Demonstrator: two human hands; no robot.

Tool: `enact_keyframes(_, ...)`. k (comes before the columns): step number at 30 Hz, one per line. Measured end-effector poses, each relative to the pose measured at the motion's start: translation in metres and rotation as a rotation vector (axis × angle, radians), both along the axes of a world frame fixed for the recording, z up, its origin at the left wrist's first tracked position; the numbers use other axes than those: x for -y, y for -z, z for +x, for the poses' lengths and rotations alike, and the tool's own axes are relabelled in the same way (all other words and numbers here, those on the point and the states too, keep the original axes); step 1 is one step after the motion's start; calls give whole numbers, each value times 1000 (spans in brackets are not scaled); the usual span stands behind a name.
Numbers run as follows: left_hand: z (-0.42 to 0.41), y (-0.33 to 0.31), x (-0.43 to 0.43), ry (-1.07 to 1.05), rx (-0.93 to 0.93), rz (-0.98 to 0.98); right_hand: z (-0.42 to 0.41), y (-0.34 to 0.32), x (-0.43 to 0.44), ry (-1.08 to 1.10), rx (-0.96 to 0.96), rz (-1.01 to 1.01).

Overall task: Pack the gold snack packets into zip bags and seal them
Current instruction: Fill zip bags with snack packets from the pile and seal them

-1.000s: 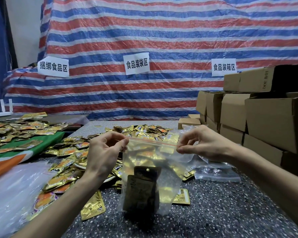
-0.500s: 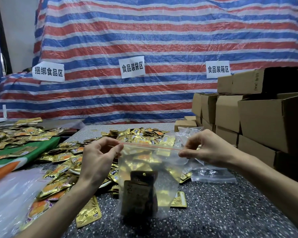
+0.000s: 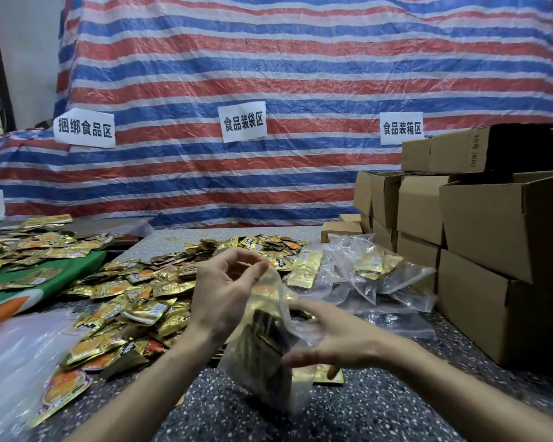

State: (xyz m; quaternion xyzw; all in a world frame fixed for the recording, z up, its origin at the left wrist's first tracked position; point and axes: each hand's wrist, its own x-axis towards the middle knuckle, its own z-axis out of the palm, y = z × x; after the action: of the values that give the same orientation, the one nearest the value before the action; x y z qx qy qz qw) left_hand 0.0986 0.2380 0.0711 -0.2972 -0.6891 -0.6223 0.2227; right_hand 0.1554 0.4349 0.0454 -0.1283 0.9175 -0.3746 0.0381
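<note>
**Filled zip bag held upright between the two hands**

The zip bag (image 3: 262, 352), holding dark and gold snack packets, stands between the hands with its long axis nearly vertical and its mouth end uppermost. The left hand (image 3: 227, 295) is curled, and thumb and forefinger appear to pinch the bag's top edge. The right hand (image 3: 332, 339) is spread flat-fingered against the bag's lower side, gripping nothing. Whether the zip is fully closed cannot be seen.

The finished bags (image 3: 367, 269) lie beyond the right hand, and the loose packets (image 3: 134, 301) lie outside the left hand. The right hand is therefore the nearer one for setting this bag aside, probably by swinging its lower end away from the person.
</note>
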Motion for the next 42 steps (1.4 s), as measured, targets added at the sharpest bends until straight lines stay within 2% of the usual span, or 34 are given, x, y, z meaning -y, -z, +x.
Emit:
enact_keyframes(5, -3, 11, -6, 19, -40, -62, -13, -13, 0, 31, 44, -174)
enact_keyframes(9, -8, 24, -3, -24, -55, -78, -24, -46, -31, 153, -56, -212)
enact_keyframes(12, -11, 34, -5, -3, -41, -132, -36, -81, -60, 298, -234, -246)
enact_keyframes(15, -14, 44, -8, 8, -48, -198, -56, -116, -84, 480, -507, -323)
enact_keyframes(17, -17, 50, -9, 25, -27, -200, -74, -128, -96, 572, -700, -255)
enact_keyframes(19, -20, 53, -8, 8, -13, -220, -96, -123, -107, 671, -806, -112)
enact_keyframes(21, -23, 55, -6, 5, 5, -224, -121, -101, -118, 741, -718, 28)
enact_keyframes(24, -22, 60, -3, 2, 35, -257, -138, -50, -123, 659, -244, 334)
enact_keyframes(26, -22, 63, 2, 3, 62, -280, -137, -28, -118, 574, -83, 391)
enact_keyframes(27, -23, 65, 5, 4, 70, -286, -138, -20, -114, 578, -115, 428)
enact_keyframes(30, -26, 69, 17, -13, 88, -295, -133, -9, -92, 658, -411, 526)
enact_keyframes(32, -30, 73, 24, -34, 116, -304, -124, -2, -64, 599, -624, 461)
enact_keyframes(34, -33, 77, 32, -87, 127, -337, -113, 10, -30, 453, -747, 340)
enact_keyframes(36, -35, 82, 41, -137, 149, -344, -106, 24, 2, 335, -735, 194)
enact_keyframes(38, -38, 89, 54, -202, 172, -361, -102, 39, 26, 278, -628, 105)
enact_keyframes(42, -47, 101, 94, -317, 237, -468, -100, 64, 51, 301, -545, -73)
